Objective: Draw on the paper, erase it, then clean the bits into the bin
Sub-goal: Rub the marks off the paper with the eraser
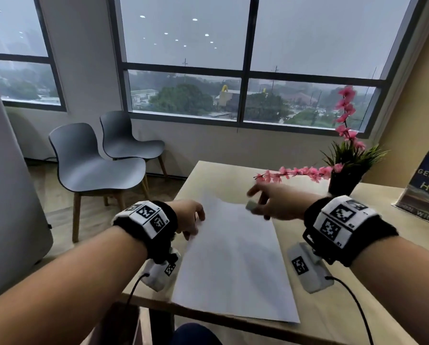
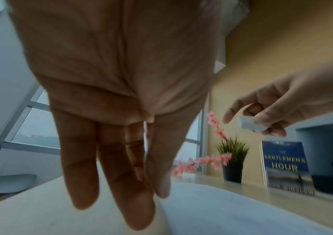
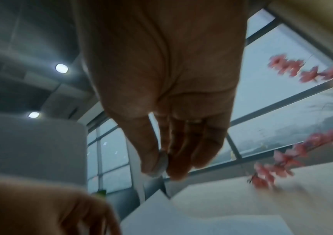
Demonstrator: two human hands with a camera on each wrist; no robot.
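From the head view we see the whole white sheet of paper [image 1: 233, 260] lying flat on the pale wood surface [image 1: 333, 310]. The left wrist view alone lets us read "THE GENTLEMEN'S HOUR" on the blue book [image 2: 286, 165] standing beside the dark-potted plant [image 2: 232, 160] with its pink blossoms. There we also see the small, blocky, pale eraser [image 2: 249, 124] pinched between thumb and fingers of the right hand [image 1: 273, 202], which hovers above the far end of the paper with its index finger extended. The left hand [image 1: 190, 217] holds nothing, its fingers relaxed and pointing down at the sheet's left edge. Two grey moulded chairs [image 1: 96, 158] stand beyond.
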